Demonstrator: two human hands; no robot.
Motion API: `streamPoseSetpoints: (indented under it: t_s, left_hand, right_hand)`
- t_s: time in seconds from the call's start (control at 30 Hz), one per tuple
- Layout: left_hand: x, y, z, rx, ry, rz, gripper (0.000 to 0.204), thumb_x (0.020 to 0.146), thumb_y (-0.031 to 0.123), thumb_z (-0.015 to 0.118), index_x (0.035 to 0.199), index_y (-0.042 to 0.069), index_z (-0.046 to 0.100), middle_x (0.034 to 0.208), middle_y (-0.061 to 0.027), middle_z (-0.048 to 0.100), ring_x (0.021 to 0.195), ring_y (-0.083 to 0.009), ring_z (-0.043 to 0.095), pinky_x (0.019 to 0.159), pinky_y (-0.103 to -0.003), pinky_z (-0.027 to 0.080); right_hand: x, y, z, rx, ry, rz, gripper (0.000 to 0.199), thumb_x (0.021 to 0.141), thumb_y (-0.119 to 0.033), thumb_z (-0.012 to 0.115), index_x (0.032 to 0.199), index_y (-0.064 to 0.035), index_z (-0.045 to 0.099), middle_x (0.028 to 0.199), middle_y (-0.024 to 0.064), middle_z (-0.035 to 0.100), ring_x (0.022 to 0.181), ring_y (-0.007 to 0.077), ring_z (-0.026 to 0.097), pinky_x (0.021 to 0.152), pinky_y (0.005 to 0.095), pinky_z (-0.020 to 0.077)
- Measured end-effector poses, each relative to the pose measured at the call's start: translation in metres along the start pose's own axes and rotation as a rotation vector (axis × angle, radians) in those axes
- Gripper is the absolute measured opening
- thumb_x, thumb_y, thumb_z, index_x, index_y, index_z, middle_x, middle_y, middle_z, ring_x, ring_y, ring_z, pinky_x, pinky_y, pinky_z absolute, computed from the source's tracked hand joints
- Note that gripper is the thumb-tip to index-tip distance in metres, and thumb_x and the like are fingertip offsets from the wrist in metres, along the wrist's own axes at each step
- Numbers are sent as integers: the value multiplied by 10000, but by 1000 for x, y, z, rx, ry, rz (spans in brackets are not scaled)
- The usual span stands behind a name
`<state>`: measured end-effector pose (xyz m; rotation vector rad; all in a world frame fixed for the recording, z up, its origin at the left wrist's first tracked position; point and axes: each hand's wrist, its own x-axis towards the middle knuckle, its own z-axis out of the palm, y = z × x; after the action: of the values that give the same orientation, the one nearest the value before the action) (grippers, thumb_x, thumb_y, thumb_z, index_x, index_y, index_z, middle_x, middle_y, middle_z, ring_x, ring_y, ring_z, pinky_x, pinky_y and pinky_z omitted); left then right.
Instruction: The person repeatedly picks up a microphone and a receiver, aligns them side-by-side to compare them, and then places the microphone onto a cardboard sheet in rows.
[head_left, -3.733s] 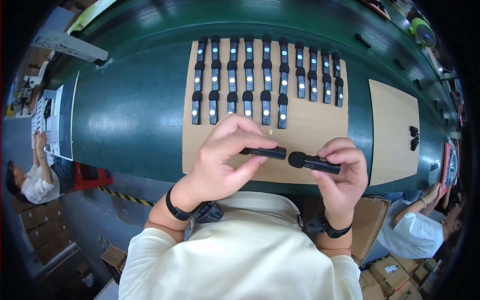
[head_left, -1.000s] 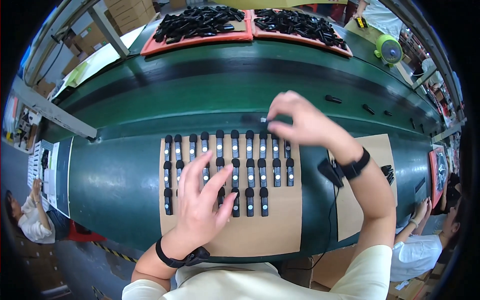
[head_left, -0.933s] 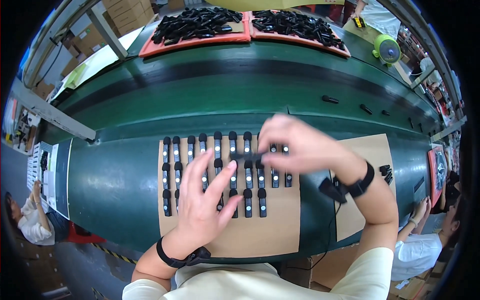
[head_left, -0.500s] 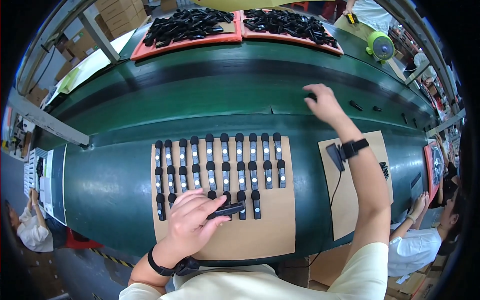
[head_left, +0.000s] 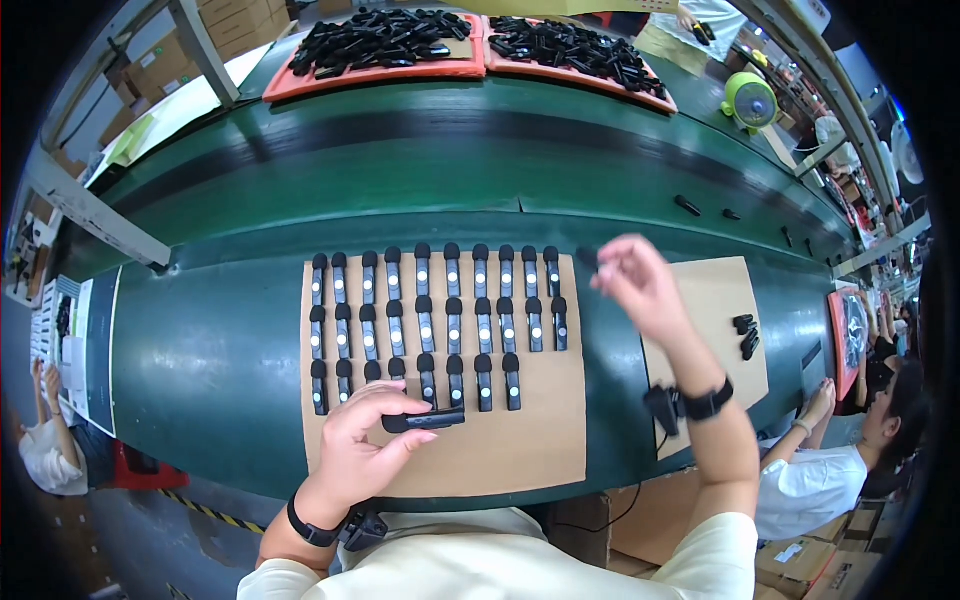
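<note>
Between the thumb and fingers of my left hand [head_left: 362,440] lies a slim black wireless microphone [head_left: 425,420], held level just below the third row. Several similar microphones [head_left: 453,325] with black foam tips stretch in three rows over a cardboard sheet [head_left: 500,450], most showing a pale round dot. My right hand [head_left: 645,285] is right of the rows, over the green surface and the second board's edge. Its fingertips pinch a small dark piece [head_left: 588,258], blurred by motion, so its kind is unclear.
A second cardboard sheet [head_left: 700,300] at the right bears several small black pieces [head_left: 747,335]. Two red trays [head_left: 380,80] heaped with black parts stand at the far side. Loose black pieces [head_left: 687,205] lie on the green belt. A green fan [head_left: 750,102] and co-workers [head_left: 815,480] are farther out.
My right hand has come back from the far belt toward the cardboard with the dark piece. My left hand has shifted slightly left, and its microphone now lies more level. The view has shifted slightly.
</note>
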<state>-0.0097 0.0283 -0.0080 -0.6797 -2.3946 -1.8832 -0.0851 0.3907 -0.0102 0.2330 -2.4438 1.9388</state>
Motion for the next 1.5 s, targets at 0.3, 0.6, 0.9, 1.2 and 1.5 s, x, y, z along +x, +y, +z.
streamPoseSetpoints:
  t_s: [0.3,0.6,0.9,1.2,1.5]
  left_hand:
    - [-24,5,-2,-180,-2,-77,274,715,37,813,956,12,685,949,-90,710,940,-228,661,964,-384,475]
    - [-46,7,-14,-186,-77,-16,281,719,12,802,976,16,691,945,-106,697,931,-218,653,916,-359,493]
    - [-60,8,-18,-179,-66,-6,279,737,47,799,968,-27,661,943,-120,693,926,-234,642,1002,-446,441]
    - [-57,13,-20,-99,-51,24,244,756,-27,731,990,-25,663,975,-136,688,969,-253,632,1009,-425,437]
    - [-55,9,-21,-111,-94,18,258,742,-34,742,990,-19,671,985,-142,697,975,-261,644,1015,-441,435]
  right_hand:
    - [-126,-66,99,-120,-79,-217,234,801,-11,732,1001,18,614,885,75,641,787,159,602,705,274,467]
    - [-142,-63,154,66,-31,-122,229,794,-29,742,976,31,616,822,89,644,748,166,583,681,277,450]
    - [-150,-67,165,37,-15,-137,260,788,-14,733,1012,36,612,919,116,631,827,187,580,737,275,452]
    - [-142,-61,168,-60,52,-266,299,736,46,752,1009,12,636,912,120,644,823,211,603,728,291,481]
    - [-139,-58,168,3,45,-229,264,739,45,751,980,12,647,907,112,630,816,207,596,713,290,476]
